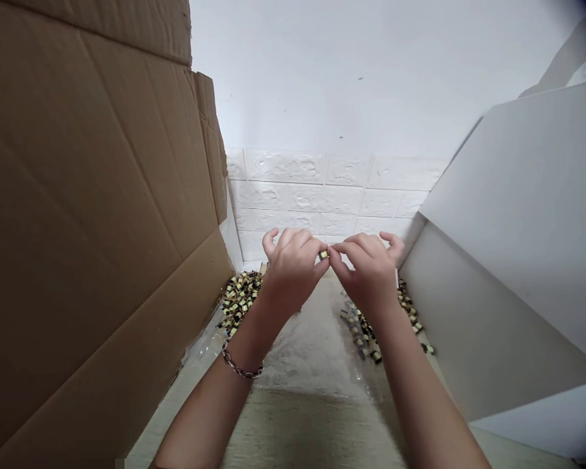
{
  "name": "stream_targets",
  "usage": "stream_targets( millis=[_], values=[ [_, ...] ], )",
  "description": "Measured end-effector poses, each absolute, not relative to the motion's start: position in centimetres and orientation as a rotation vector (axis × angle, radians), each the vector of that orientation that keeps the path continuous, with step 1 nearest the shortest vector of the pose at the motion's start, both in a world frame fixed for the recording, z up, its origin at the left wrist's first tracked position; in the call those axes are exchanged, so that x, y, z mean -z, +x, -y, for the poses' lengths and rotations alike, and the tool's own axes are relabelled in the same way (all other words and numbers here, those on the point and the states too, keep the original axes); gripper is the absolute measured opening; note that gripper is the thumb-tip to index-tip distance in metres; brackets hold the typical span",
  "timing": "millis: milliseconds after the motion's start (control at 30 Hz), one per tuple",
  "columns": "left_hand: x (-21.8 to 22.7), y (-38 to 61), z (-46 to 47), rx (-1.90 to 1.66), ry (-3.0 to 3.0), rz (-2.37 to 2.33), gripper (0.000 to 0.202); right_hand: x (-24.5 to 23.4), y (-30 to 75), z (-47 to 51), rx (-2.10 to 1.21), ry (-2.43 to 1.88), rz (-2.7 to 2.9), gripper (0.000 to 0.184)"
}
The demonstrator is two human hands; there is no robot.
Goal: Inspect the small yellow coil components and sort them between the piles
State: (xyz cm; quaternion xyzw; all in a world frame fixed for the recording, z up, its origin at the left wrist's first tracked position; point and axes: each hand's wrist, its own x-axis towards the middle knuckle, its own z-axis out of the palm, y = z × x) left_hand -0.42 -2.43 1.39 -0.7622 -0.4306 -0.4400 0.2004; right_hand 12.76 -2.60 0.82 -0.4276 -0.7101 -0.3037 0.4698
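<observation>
Between my two hands, at the middle of the view, is a small yellow-and-black part point(323, 255), like a tiny wound coil or transformer. My left hand point(293, 264) pinches it between thumb and forefinger. The fingertips of my right hand point(366, 267) are pressed together at the part's right end; whatever they grip there is too small to make out. Beyond my left wrist lies a pile of similar yellow-and-black parts point(239, 303). Another heap of such parts point(366, 335) is partly hidden behind my right forearm.
A clear plastic sheet or bag point(312, 352) lies on the pale tabletop point(312, 430) between the piles. A tall cardboard panel point(88, 215) stands at left, white panels point(508, 312) at right. A white brick-patterned wall point(297, 195) closes the back.
</observation>
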Motion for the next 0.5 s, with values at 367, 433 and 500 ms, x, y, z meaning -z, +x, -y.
stream_targets(
  millis=[367,433,500],
  values=[
    [-1.60,-1.10,2.10,1.067,-2.221,1.308,0.012,-0.41,12.21,2.05,0.693,-1.027,1.869,0.014],
    [-1.54,-1.08,2.06,1.072,-2.217,1.304,0.012,-0.45,12.29,2.04,0.652,-1.005,1.888,0.013],
    [-1.59,-1.09,2.15,1.087,-2.219,1.304,0.011,-0.54,12.15,2.28,0.597,-0.951,1.904,0.012]
  ],
)
